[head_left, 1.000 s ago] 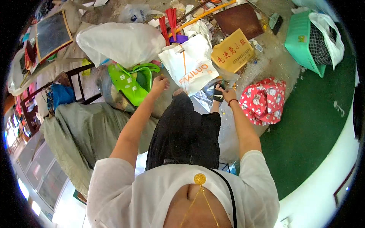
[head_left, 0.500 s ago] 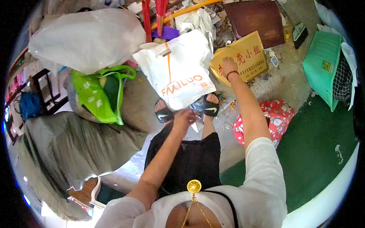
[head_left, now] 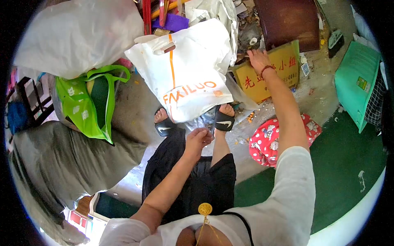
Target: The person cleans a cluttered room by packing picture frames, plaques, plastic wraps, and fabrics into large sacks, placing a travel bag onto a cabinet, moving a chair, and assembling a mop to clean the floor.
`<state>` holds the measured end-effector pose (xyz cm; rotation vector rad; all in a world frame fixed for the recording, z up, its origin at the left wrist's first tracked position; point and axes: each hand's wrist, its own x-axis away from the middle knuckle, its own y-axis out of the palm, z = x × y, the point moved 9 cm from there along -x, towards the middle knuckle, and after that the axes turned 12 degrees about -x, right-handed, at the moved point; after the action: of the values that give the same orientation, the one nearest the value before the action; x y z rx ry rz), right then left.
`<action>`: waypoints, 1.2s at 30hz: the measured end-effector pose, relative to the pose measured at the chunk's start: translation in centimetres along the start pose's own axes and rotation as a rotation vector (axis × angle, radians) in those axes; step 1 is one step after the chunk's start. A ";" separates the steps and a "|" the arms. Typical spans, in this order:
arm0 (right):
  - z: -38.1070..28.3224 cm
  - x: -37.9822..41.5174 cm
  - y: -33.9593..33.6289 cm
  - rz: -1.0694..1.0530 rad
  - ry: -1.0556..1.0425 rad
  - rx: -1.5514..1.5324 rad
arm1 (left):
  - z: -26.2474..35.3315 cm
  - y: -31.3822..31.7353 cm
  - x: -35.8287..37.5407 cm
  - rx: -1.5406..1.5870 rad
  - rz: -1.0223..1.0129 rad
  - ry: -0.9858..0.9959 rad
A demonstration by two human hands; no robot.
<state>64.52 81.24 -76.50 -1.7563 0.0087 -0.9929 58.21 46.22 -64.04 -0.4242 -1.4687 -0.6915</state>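
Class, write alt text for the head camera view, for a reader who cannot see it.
Seen from above, a person reaches their right hand onto a yellow sign with red characters, lying on a cluttered floor. Their left hand hangs near their sandalled feet, beside a white shopping bag. A green bag and a red patterned bag lie nearby.

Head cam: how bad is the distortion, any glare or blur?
Head view: strong fisheye, black vignette at the corners, edges bent. White bag in hard daylight, near blown out; lower left edge overexposed. Right hand on the yellow sign and left hand look sharp enough.
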 end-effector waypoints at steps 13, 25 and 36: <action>-4.2 21.7 -6.7 -0.312 -0.384 0.048 | 5.7 5.1 4.3 -1.051 0.041 0.882; -13.6 18.7 -23.6 0.259 -0.623 -0.250 | 15.3 6.7 11.6 -1.126 0.081 1.287; 14.3 6.5 13.8 0.877 1.369 -2.384 | 14.9 -3.6 6.8 -0.360 0.497 0.795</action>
<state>83.65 83.49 -84.60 -1.4617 3.5660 -1.0338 44.39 52.11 -56.68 -0.6654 -0.4563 -0.6129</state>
